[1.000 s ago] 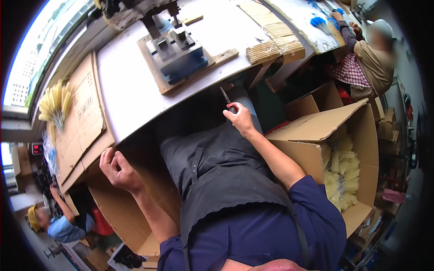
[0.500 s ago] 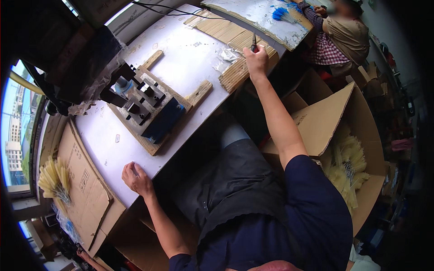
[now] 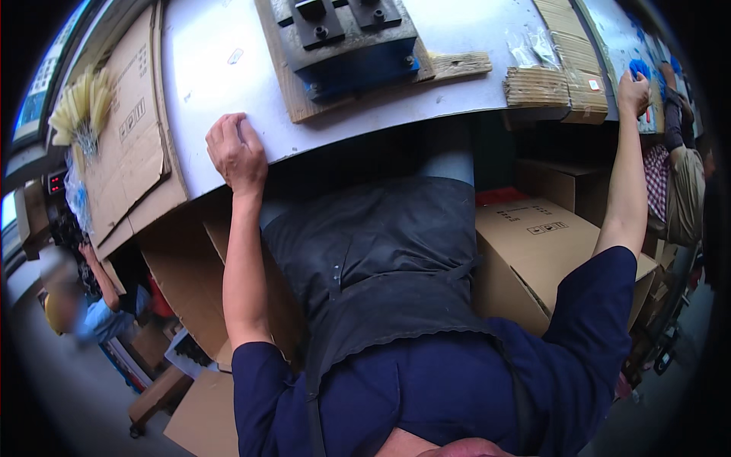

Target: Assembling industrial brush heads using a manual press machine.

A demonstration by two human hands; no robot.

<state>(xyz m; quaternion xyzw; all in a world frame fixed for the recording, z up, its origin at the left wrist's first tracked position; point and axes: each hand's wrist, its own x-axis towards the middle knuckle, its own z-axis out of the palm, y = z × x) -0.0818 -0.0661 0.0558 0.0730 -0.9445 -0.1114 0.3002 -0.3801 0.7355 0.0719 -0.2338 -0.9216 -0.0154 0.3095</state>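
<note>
My left hand (image 3: 237, 154) rests on the white tabletop (image 3: 202, 91) near its front edge, fingers loosely bent with a gap at the thumb and nothing visible in them. Far to the right, my right arm is stretched out toward the neighbouring table. There my right hand (image 3: 633, 95) is closed, right beside a blue bunch (image 3: 640, 69). Whatever it grips is hidden by the fingers; a small red bit shows just below it. Ahead stands a dark metal fixture (image 3: 358, 57) with bolted blocks and a blue base, on a wooden board (image 3: 304, 110).
Flattened cardboard (image 3: 126, 145) carries a pale yellow bristle-like bundle (image 3: 82, 107) at left. Ridged cardboard (image 3: 537, 87) with clear plastic bags (image 3: 531, 47) lies at right. A large carton (image 3: 533, 236) stands below. Co-workers (image 3: 681, 183) are at the far right and lower left.
The view has turned to the right, and my right arm has reached farther out to the neighbouring table. Before, the right hand held a pointed tool with a red-and-black handle. My left hand stays on the tabletop.
</note>
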